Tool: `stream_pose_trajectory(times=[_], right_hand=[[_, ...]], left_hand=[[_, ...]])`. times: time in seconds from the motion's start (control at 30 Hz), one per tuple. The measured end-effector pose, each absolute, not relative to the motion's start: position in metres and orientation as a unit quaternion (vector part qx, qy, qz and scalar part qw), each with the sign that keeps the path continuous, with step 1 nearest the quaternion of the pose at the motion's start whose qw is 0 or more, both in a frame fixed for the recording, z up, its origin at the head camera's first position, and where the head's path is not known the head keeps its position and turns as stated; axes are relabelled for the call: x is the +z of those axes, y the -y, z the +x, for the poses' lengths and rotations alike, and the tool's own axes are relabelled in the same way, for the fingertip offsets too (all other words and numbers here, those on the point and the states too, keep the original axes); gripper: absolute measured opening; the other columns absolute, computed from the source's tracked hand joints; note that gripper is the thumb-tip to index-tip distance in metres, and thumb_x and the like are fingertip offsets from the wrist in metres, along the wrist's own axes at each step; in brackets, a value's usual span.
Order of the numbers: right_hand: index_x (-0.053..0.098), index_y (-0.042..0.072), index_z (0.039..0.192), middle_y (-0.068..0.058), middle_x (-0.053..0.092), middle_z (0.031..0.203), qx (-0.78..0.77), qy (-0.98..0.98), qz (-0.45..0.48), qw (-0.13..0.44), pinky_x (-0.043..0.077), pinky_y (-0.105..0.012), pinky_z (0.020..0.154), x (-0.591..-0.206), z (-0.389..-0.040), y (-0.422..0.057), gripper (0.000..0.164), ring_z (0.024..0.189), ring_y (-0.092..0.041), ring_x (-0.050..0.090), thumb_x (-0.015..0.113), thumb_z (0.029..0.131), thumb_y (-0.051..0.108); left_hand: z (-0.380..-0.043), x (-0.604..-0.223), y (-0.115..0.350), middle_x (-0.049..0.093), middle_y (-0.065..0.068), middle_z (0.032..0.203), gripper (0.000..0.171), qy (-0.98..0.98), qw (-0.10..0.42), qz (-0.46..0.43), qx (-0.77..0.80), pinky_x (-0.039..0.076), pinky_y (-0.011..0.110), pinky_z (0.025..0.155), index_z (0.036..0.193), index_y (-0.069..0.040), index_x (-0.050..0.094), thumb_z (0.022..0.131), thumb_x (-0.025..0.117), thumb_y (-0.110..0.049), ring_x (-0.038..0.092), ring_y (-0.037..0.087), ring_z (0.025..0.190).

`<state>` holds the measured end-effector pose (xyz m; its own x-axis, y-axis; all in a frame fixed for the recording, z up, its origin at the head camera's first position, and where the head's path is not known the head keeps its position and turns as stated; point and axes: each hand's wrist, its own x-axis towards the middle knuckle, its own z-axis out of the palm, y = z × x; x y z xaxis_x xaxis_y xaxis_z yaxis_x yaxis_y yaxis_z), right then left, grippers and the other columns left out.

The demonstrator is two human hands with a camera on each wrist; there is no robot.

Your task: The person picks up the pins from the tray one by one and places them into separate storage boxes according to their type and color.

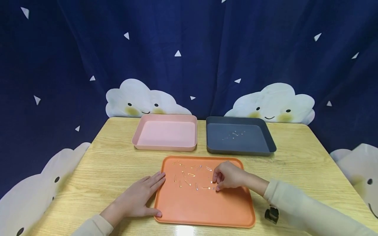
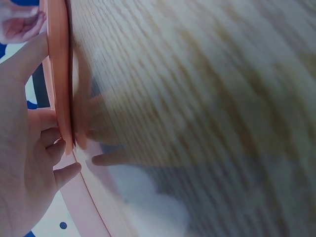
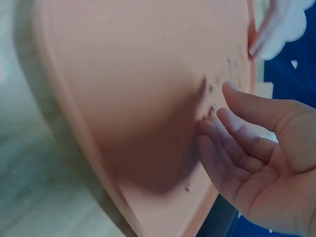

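Several small gold and silver safety pins lie scattered over the upper half of an orange tray. My right hand is low over the tray's right part, fingers bent. In the right wrist view, its thumb and index finger stand apart, with a small pin close to the index fingertip; nothing is visibly pinched. More pins lie just left of these fingers. My left hand rests at the tray's left rim, thumb spread toward the near corner, fingertips touching the edge.
Behind the orange tray stand a pink tray on the left and a dark blue-grey tray on the right. A few small pins lie in the dark one. The wooden table ends at a blue curtain.
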<state>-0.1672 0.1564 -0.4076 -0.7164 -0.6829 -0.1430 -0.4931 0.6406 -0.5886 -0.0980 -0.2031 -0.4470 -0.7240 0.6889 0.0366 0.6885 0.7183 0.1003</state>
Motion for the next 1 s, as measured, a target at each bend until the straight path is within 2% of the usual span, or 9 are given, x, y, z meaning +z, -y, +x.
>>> stream_pose_trajectory(times=[0.13,0.3,0.43,0.7,0.9,1.0], right_hand=[[0.069,0.009,0.076,0.004,0.064,0.063,-0.256,-0.891,-0.334,0.172,0.045,-0.012,0.056,-0.413,-0.161,-0.153,0.022,0.057,0.008,0.047,0.089,0.066,0.011],[0.069,0.011,0.070,0.007,0.063,0.060,-0.244,-0.900,-0.335,0.134,0.043,-0.011,0.055,-0.417,-0.157,-0.150,0.020,0.056,0.009,0.045,0.088,0.066,0.009],[0.068,0.012,0.065,0.007,0.063,0.058,-0.234,-0.902,-0.347,0.102,0.042,-0.010,0.053,-0.418,-0.156,-0.148,0.017,0.055,0.009,0.044,0.082,0.070,0.003],[0.061,0.014,0.059,0.011,0.052,0.054,-0.167,-0.909,-0.381,0.035,0.035,-0.011,0.054,-0.421,-0.150,-0.144,0.024,0.056,0.004,0.038,0.067,0.075,-0.002],[0.063,0.015,0.063,0.011,0.054,0.057,-0.188,-0.909,-0.359,0.092,0.037,-0.012,0.055,-0.417,-0.153,-0.147,0.019,0.057,0.005,0.039,0.066,0.077,0.002],[0.066,0.012,0.069,0.005,0.061,0.057,-0.240,-0.893,-0.349,0.154,0.040,-0.012,0.054,-0.412,-0.158,-0.150,0.014,0.055,0.006,0.046,0.063,0.078,0.002]], left_hand=[[-0.099,-0.448,0.204,0.042,0.016,0.155,0.105,-0.926,-0.007,0.375,0.047,0.047,0.047,0.108,0.147,-0.001,0.041,0.080,0.049,-0.081,0.043,0.029,0.143],[-0.100,-0.448,0.204,0.041,0.015,0.156,0.105,-0.926,-0.006,0.373,0.049,0.046,0.046,0.109,0.148,-0.002,0.041,0.080,0.049,-0.081,0.043,0.029,0.144],[-0.100,-0.448,0.204,0.041,0.015,0.156,0.105,-0.927,-0.005,0.372,0.051,0.046,0.047,0.109,0.148,-0.002,0.041,0.080,0.049,-0.081,0.042,0.029,0.144],[-0.100,-0.447,0.203,0.040,0.014,0.157,0.105,-0.929,0.005,0.366,0.057,0.045,0.047,0.110,0.148,-0.003,0.041,0.079,0.049,-0.081,0.041,0.028,0.145],[-0.099,-0.447,0.202,0.039,0.013,0.157,0.104,-0.931,0.017,0.359,0.069,0.045,0.049,0.110,0.148,-0.004,0.041,0.079,0.051,-0.081,0.040,0.028,0.145],[-0.099,-0.448,0.203,0.040,0.013,0.157,0.104,-0.930,0.014,0.361,0.067,0.045,0.048,0.110,0.148,-0.003,0.042,0.079,0.051,-0.081,0.041,0.028,0.145]])
